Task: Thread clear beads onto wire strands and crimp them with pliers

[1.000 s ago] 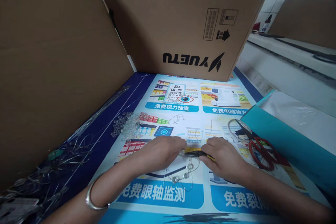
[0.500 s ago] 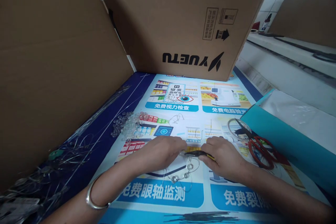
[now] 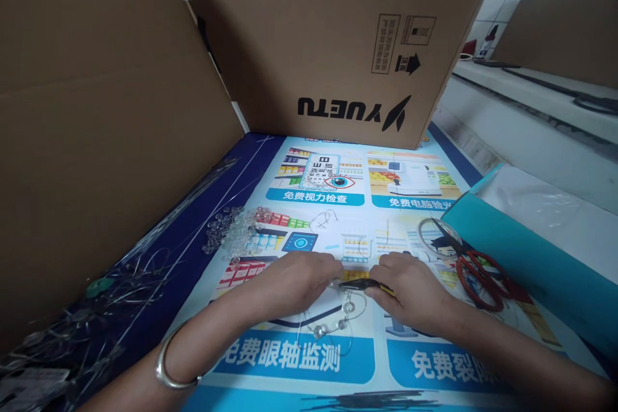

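Observation:
My right hand (image 3: 410,283) is closed around a pair of pliers (image 3: 360,284) with dark jaws and a yellow-and-black handle. The jaw tips point left and meet the work at the fingertips of my left hand (image 3: 313,277). That hand is pinched on the end of a beaded wire (image 3: 344,324); its fingertips are partly hidden. Clear round beads sit spaced along the wire, which curls loosely below both hands over the printed sheet (image 3: 357,367). To the left lies a pile of loose clear beads (image 3: 234,228).
Red-handled scissors (image 3: 483,280) lie right of my hand, beside a teal box (image 3: 535,244). Cut wires (image 3: 371,400) lie at the front edge. Tangled wire pieces (image 3: 111,296) spread along the left. Cardboard (image 3: 313,32) stands at the back and left.
Both hands and the pliers stay in nearly the same place. The beaded wire hanging below has shifted very slightly.

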Available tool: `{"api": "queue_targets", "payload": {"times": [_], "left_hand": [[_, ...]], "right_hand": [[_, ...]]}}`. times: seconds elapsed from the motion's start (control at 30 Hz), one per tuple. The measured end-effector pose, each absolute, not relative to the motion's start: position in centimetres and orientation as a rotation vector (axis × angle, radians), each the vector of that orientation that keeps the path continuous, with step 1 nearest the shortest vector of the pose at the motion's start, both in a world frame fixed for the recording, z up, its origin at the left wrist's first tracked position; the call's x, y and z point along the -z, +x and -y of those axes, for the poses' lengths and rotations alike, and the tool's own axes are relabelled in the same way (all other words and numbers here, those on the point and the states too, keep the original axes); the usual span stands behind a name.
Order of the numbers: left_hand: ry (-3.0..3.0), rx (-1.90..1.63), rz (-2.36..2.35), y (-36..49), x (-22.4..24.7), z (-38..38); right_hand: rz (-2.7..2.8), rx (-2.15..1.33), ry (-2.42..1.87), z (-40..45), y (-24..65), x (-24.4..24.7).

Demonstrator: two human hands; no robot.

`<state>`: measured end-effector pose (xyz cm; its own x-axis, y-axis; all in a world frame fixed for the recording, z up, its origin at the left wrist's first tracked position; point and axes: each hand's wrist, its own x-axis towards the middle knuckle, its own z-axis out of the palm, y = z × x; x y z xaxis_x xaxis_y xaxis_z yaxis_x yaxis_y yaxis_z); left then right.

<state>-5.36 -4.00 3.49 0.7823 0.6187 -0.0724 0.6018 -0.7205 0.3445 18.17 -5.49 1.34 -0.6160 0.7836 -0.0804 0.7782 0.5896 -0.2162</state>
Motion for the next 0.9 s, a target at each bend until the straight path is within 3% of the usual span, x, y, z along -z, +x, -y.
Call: {"api": "queue_targets", "payload": {"times": [0.9], "left_hand": [[2.511,-0.082,-1.003,-5.67,-3.49,3.78]], "right_hand": [[2.786,-0.382,-1.383,5.28,18.46,-1.93]]}}
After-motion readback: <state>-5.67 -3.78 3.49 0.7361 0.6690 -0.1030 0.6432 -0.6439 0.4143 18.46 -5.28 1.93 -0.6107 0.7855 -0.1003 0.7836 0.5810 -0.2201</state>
